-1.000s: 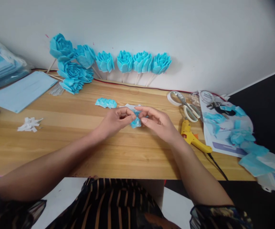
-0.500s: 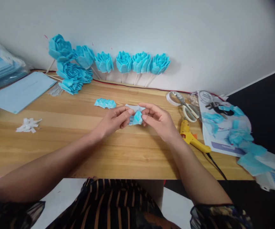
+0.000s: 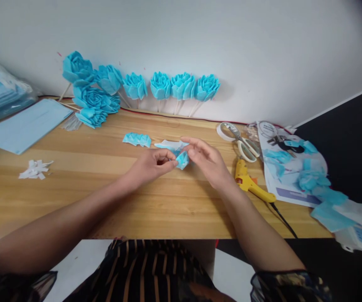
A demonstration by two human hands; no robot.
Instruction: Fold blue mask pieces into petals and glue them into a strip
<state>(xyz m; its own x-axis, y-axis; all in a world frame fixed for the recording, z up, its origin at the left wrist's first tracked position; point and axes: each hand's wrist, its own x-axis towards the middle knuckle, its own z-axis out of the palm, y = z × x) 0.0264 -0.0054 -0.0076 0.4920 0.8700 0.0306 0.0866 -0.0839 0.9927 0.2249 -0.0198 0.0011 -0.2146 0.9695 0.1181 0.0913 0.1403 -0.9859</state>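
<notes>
Blue cloth [image 3: 182, 160], now pinched lower by your left hand [image 3: 149, 165], seems mid-fold, while your right hand [image 3: 208, 162] curls half-open beside it, hold unclear.

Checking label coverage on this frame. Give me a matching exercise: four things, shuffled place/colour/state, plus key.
Column one:
1. Left hand
2. Glue gun
3. Scissors
4. White scraps

Column two:
A. Blades overlapping the tape roll in this view
B. Heaped on the table, near its left side
C. Pinching a blue piece
D. Yellow

Pairs: 1-C, 2-D, 3-A, 4-B
</notes>
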